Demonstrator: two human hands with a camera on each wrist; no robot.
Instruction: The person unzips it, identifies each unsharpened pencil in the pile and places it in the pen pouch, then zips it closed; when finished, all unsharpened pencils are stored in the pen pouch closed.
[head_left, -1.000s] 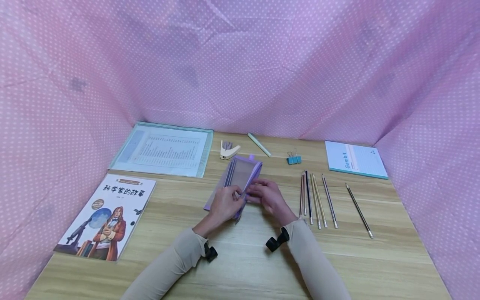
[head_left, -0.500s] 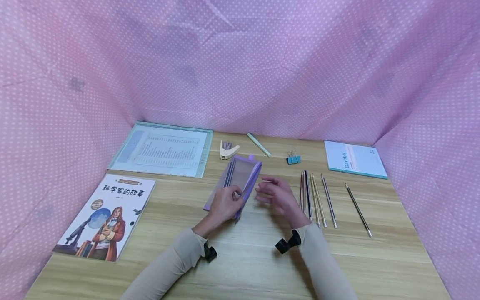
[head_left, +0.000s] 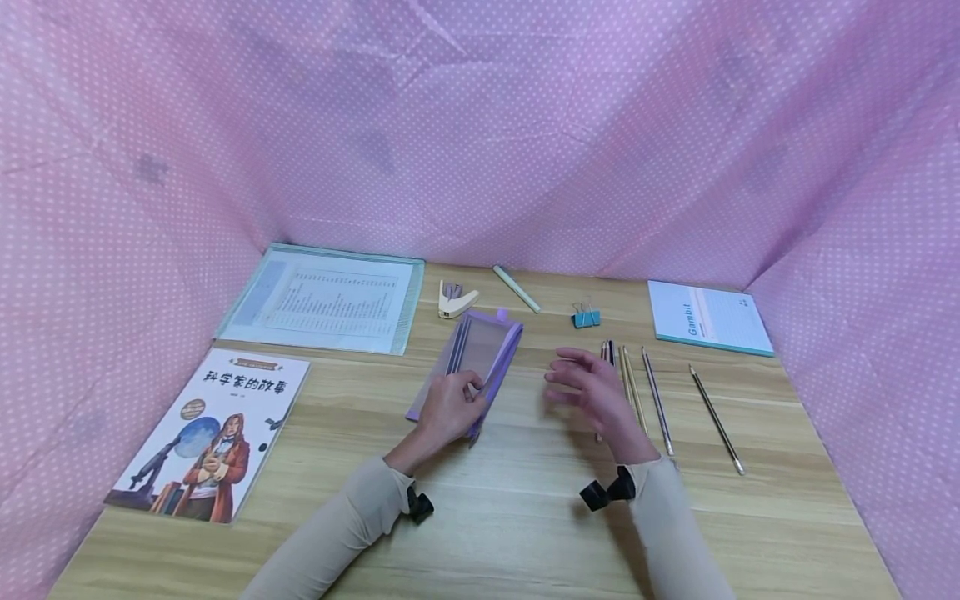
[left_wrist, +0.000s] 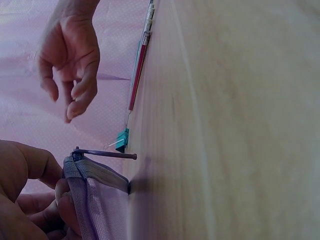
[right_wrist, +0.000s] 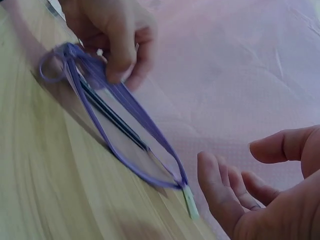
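A purple mesh zip pencil pouch (head_left: 491, 340) lies slanted on the wooden table in the head view. My left hand (head_left: 448, 408) pinches the near end of its zipped edge between thumb and fingers. In the right wrist view the pouch mouth gapes, and dark pencils (right_wrist: 116, 117) lie inside it. My right hand (head_left: 596, 398) hangs above the table to the right of the pouch, fingers relaxed and holding nothing. Partly behind that hand and wrist is a row of pencils (head_left: 632, 385); the left wrist view shows a red one (left_wrist: 137, 75).
Beyond the pouch lie a cream stapler (head_left: 457, 302), a pale green pen (head_left: 516, 288) and a teal binder clip (head_left: 586, 318). A document folder (head_left: 337, 300) and a book (head_left: 213, 433) are at left, a notebook (head_left: 711, 318) at right. One dark pencil (head_left: 716, 421) lies apart.
My right hand has left the pouch edge and moved right, to the left side of the pencil row. The left hand and the pouch stay where they were.
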